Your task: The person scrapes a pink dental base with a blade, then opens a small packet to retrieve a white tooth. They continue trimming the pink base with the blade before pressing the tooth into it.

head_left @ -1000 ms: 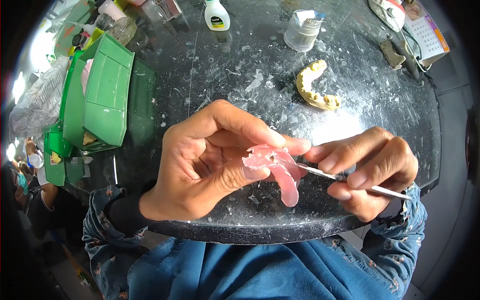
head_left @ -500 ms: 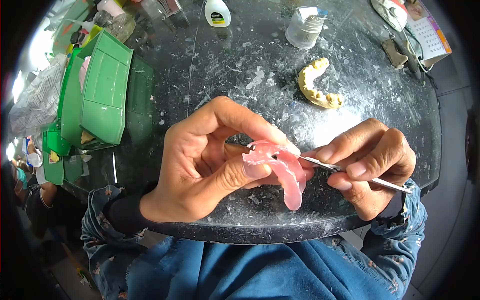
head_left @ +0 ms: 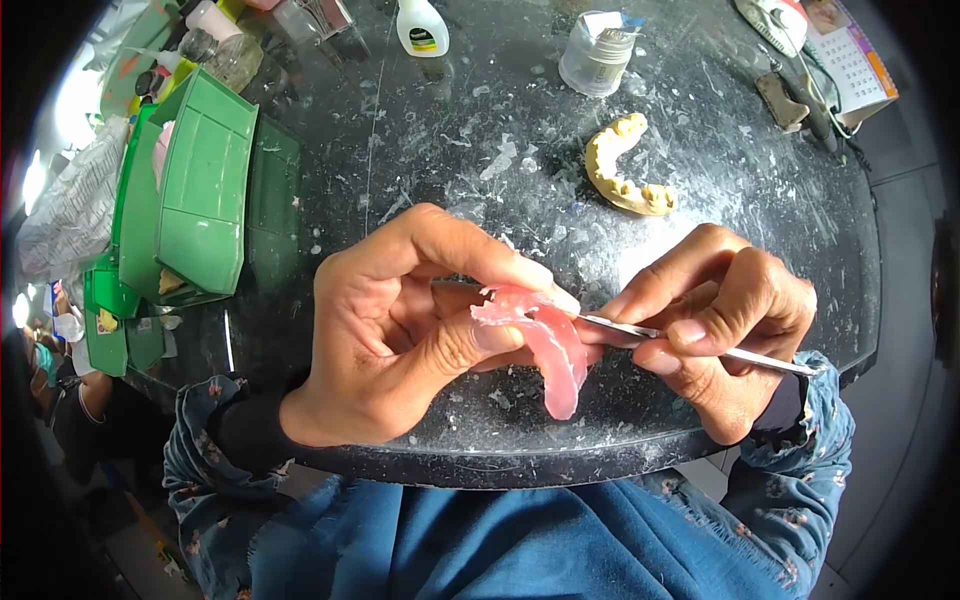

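Note:
Between thumb and fingers my left hand (head_left: 390, 330) pinches a pink denture base (head_left: 555, 365), a thin curved piece with a ragged upper edge. One end of it hangs downward over the table's front. My right hand (head_left: 735, 320) grips a slim metal carving tool (head_left: 745, 357) like a pen. The tool's tip lies right at the pink piece's right edge, close to my left fingertips. Beyond the hands, a yellowish horseshoe-shaped dental cast (head_left: 615, 170) rests on the table.
Scratched, dusty black table (head_left: 440, 150) with a curved front edge. Green bins (head_left: 205, 185) stand at left. A white bottle (head_left: 422, 27) and a clear jar (head_left: 598, 57) are at the back. A desk calendar (head_left: 850, 70) and a grey block (head_left: 782, 100) sit at the far right.
Both hands, with the denture base and the carving tool, have shifted slightly left in view. The table items also appear a little further left. Both grips stay the same.

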`<state>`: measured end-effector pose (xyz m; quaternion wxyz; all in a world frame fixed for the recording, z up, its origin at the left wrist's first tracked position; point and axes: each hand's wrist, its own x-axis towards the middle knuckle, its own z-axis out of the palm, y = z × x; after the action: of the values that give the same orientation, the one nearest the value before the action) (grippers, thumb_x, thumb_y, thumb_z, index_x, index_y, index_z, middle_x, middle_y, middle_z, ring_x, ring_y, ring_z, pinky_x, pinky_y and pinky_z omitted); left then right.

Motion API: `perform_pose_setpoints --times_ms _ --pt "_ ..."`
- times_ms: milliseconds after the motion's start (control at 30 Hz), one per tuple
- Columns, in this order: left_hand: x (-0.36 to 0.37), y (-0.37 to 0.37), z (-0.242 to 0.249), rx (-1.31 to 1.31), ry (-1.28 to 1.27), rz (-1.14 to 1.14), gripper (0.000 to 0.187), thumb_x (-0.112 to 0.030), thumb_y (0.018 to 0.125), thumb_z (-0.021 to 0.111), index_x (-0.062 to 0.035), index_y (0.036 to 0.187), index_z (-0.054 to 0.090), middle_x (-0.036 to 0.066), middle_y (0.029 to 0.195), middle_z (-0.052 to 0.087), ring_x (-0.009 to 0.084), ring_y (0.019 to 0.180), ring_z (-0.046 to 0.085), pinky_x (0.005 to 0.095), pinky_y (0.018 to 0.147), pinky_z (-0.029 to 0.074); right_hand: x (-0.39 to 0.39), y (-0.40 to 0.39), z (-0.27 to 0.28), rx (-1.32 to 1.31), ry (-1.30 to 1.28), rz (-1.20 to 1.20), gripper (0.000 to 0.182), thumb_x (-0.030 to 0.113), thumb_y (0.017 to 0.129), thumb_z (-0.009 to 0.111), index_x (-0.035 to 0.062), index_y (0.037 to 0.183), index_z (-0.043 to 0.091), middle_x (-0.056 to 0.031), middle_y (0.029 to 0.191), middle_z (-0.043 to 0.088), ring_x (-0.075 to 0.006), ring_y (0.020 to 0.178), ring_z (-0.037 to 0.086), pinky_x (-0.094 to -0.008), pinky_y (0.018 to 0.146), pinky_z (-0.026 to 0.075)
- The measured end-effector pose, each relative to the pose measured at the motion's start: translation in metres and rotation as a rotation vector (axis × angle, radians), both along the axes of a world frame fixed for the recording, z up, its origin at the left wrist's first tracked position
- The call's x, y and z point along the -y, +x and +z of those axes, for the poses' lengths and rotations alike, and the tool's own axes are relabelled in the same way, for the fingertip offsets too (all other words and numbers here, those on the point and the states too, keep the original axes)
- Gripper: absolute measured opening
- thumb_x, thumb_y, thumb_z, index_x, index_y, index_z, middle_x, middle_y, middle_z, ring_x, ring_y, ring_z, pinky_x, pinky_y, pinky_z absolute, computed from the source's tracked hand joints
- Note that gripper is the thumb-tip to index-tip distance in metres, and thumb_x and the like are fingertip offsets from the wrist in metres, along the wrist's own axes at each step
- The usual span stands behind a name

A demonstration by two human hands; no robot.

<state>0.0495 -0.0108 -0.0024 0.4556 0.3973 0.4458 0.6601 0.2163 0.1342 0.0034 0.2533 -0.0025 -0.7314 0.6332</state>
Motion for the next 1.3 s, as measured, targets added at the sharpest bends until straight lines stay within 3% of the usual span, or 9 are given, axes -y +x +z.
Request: perform_pose_setpoints --times_ms 467,567,667,700,833,933,1100,1300 --pt "0.000 0.002 0.001 0.026 0.007 -0.016 0.024 -0.011 0.087 0.063 -0.0012 0.101 0.045 0.018 0.091 0.058 0.0188 0.080 0.065 0.0297 0.072 0.057 0.009 0.006 0.009 0.134 -0.254 -0.023 0.020 -0.004 0.081 0.064 0.0059 0.083 0.047 -0.0157 0.086 0.057 -0.0310 0.093 0.066 -0.0450 0.085 0.056" --pt "-0.001 -0.002 0.004 0.001 0.068 -0.053 0.025 -0.009 0.084 0.062 -0.0008 0.100 0.045 0.017 0.090 0.058 0.0165 0.076 0.063 0.0283 0.070 0.056 0.003 0.005 0.002 -0.028 -0.194 0.052 0.021 -0.006 0.081 0.063 0.0055 0.087 0.046 -0.0167 0.087 0.057 -0.0345 0.097 0.064 -0.0487 0.088 0.054" --pt "-0.001 0.002 -0.001 -0.108 0.158 0.065 0.024 -0.009 0.079 0.063 0.0002 0.094 0.047 0.015 0.085 0.058 0.0135 0.067 0.059 0.0248 0.064 0.054 0.009 0.007 0.000 -0.143 -0.172 0.030 0.020 -0.010 0.081 0.060 0.0054 0.089 0.048 -0.0175 0.090 0.057 -0.0390 0.102 0.061 -0.0514 0.091 0.052" --pt "-0.002 -0.002 -0.002 -0.243 0.199 0.064 0.023 -0.009 0.079 0.064 0.0003 0.092 0.047 0.015 0.084 0.058 0.0133 0.066 0.059 0.0245 0.063 0.055 0.013 0.008 0.003 -0.160 -0.142 0.028 0.021 -0.011 0.081 0.059 0.0053 0.089 0.048 -0.0177 0.091 0.058 -0.0405 0.104 0.060 -0.0523 0.092 0.051" --pt "-0.007 -0.025 -0.015 -0.629 0.409 -0.043 0.027 -0.005 0.072 0.070 0.0014 0.089 0.049 0.016 0.082 0.057 0.0206 0.071 0.067 0.0266 0.059 0.059 0.008 0.003 0.005 -0.220 0.209 0.101 0.024 -0.013 0.072 0.068 0.0020 0.083 0.053 -0.0176 0.092 0.060 -0.0425 0.097 0.062 -0.0402 0.075 0.060" --pt "-0.007 -0.020 -0.007 -0.716 0.496 0.017 0.026 -0.004 0.073 0.074 0.0027 0.086 0.051 0.019 0.082 0.059 0.0263 0.073 0.069 0.0280 0.059 0.061 0.008 0.002 0.003 -0.275 0.385 0.097 0.028 -0.012 0.065 0.073 0.0009 0.080 0.054 -0.0170 0.090 0.060 -0.0429 0.088 0.065 -0.0320 0.063 0.063" --pt "-0.009 -0.022 -0.008 -0.777 0.537 0.040 0.026 -0.011 0.076 0.076 0.0020 0.082 0.054 0.021 0.082 0.061 0.0250 0.071 0.069 0.0266 0.056 0.061 0.013 -0.002 -0.005 -0.393 0.489 0.034 0.029 -0.012 0.062 0.075 0.0020 0.077 0.054 -0.0155 0.088 0.061 -0.0416 0.086 0.066 -0.0277 0.058 0.063" --pt "-0.008 -0.023 -0.008 -0.866 0.550 0.070 0.026 -0.013 0.076 0.076 0.0015 0.083 0.056 0.021 0.083 0.062 0.0235 0.071 0.069 0.0247 0.055 0.060 0.015 0.001 -0.003 -0.352 0.595 0.036 0.028 -0.012 0.063 0.075 0.0019 0.075 0.053 -0.0149 0.085 0.061 -0.0408 0.085 0.067 -0.0267 0.054 0.062"
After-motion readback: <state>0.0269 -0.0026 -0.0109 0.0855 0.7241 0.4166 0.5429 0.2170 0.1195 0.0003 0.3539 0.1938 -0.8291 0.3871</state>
